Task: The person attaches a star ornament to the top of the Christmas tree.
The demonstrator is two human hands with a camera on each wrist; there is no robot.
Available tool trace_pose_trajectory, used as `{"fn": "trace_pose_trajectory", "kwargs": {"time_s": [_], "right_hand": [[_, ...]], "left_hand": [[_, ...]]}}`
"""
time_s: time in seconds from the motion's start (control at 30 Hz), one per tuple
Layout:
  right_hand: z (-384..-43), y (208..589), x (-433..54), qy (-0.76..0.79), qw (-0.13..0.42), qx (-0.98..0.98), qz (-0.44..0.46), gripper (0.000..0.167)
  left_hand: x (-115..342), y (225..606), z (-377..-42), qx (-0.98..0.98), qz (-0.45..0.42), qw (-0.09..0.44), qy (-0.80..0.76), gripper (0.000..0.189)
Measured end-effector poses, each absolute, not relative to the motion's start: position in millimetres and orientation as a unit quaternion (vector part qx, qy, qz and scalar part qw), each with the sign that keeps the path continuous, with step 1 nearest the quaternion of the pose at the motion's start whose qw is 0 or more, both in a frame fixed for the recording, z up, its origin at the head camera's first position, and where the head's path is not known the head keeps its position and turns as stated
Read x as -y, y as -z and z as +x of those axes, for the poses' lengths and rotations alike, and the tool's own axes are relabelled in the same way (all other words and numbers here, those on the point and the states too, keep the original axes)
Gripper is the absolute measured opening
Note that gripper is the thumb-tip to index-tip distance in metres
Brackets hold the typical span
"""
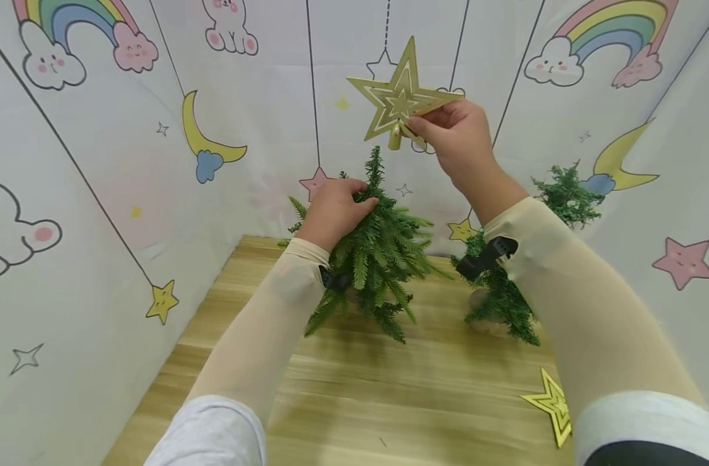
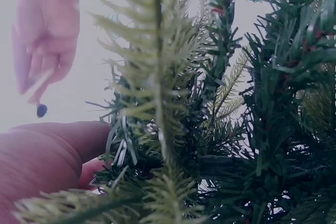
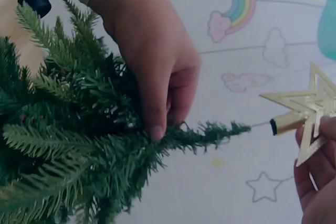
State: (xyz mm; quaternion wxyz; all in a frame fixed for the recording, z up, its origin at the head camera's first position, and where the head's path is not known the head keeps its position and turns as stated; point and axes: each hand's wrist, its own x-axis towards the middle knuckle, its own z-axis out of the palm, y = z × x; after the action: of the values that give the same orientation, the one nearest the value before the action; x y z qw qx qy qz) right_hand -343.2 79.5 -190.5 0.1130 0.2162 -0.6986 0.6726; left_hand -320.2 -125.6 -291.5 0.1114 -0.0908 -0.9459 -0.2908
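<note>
A small green artificial Christmas tree [image 1: 383, 252] stands on the table, its thin top pointing up. My left hand [image 1: 337, 210] pinches the tree's stem just below that tip; the thumb and fingers close around it in the right wrist view. Above the tip, my right hand [image 1: 461, 139] holds a gold star tree topper [image 1: 401, 97] by a lower point. The topper's tube-shaped socket [image 3: 286, 124] faces the tip, with a short gap between them. In the left wrist view, branches [image 2: 157, 77] hide most of the left fingers, and the star shows edge-on.
To the right, partly behind the right forearm, is a second, thinner green tree [image 1: 502, 307]. Another gold star [image 1: 555, 408] lies on the wooden table [image 1: 331, 401] at the front right. A printed white backdrop [image 1: 115, 213] encloses the back and sides.
</note>
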Motion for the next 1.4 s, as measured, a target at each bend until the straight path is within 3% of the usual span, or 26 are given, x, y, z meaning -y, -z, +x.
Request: {"fn": "trace_pose_trajectory", "kwargs": {"time_s": [0.3,1.1,1.4], "right_hand": [[-359.2,199.6,-59.8,-0.642,0.129,0.723,0.221,0.022],[-373.8,223.1,-56.3,-0.568,0.079,0.801,0.170,0.024],[-369.7,217.2,-57.0,-0.535,0.037,0.828,0.163,0.034]], "left_hand": [[122.0,289.4,-317.7,0.942,-0.093,0.097,0.307,0.048],[120.8,294.0,-319.2,0.940,-0.112,0.121,0.300,0.044],[125.0,295.6,-322.4,0.940,-0.103,0.119,0.302,0.046]]}}
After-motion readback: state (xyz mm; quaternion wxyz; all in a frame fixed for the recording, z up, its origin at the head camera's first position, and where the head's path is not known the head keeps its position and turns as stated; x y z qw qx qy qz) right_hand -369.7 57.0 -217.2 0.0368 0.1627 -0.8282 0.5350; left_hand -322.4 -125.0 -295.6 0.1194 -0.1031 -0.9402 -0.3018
